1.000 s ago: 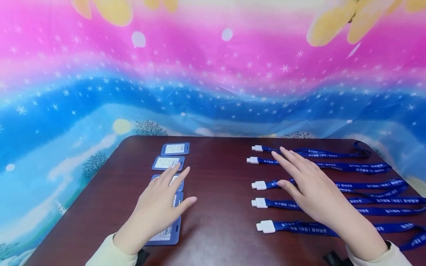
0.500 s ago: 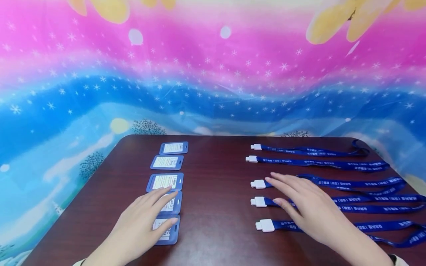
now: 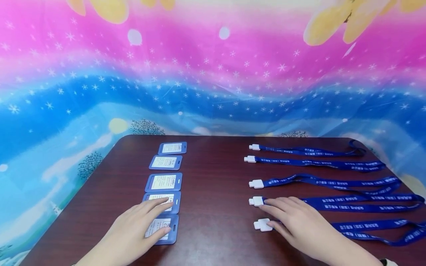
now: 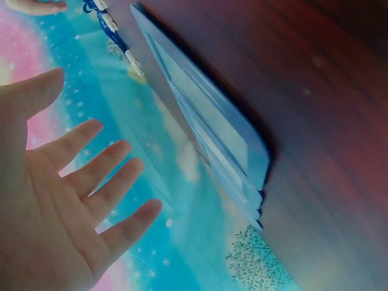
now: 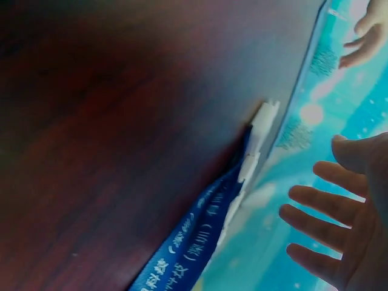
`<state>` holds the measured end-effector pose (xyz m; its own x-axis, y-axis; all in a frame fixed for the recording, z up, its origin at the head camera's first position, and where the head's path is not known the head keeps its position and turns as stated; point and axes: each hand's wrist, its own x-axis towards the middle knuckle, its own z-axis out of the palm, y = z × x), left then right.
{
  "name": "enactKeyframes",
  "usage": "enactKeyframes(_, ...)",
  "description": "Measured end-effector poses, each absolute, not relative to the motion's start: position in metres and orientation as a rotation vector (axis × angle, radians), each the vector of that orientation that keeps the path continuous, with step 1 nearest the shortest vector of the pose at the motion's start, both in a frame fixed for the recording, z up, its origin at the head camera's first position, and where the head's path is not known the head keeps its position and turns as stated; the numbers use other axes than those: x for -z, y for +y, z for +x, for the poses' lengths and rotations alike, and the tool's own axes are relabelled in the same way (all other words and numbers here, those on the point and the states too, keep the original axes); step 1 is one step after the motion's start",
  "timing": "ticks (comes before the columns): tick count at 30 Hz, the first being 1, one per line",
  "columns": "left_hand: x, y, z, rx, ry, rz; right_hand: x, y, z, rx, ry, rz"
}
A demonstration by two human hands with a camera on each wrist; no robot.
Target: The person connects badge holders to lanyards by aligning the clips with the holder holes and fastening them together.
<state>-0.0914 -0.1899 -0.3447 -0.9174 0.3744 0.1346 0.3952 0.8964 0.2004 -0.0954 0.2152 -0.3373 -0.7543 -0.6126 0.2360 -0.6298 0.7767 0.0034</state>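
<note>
My left hand (image 3: 133, 225) hovers with spread fingers over the two nearest blue card holders; the nearest card holder (image 3: 171, 236) is partly covered by it. The left wrist view shows the left palm (image 4: 66, 206) apart from the card holders (image 4: 212, 115), holding nothing. My right hand (image 3: 299, 225) is above the two nearest blue lanyards, its fingertips by the white clip (image 3: 256, 201) and the nearest white clip (image 3: 263, 225). In the right wrist view the right hand (image 5: 345, 212) is raised beside the lanyards (image 5: 194, 236), its fingers apart and empty.
Farther back on the brown table (image 3: 213, 184) lie more card holders, among them a middle one (image 3: 164, 182), in a column at left. More lanyards (image 3: 319, 162) lie in rows at right. A patterned cloth (image 3: 213, 85) hangs behind the table.
Both hands have moved down toward the near edge. The left one uncovers the farther card holders; the right one has left the farther lanyards. The cards and lanyards keep their layout.
</note>
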Motion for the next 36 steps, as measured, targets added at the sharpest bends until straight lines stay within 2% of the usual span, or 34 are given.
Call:
enactKeyframes(10, 0.355, -0.209, -0.092, 0.270, -2.932, -0.763, 0.350, 0.218, -0.100, -0.120, -2.843, 1.075)
enactKeyframes(36, 0.370, -0.216, -0.106, 0.295, -3.123, -0.805, 0.359, 0.212, -0.109, -0.067, -2.831, 1.091)
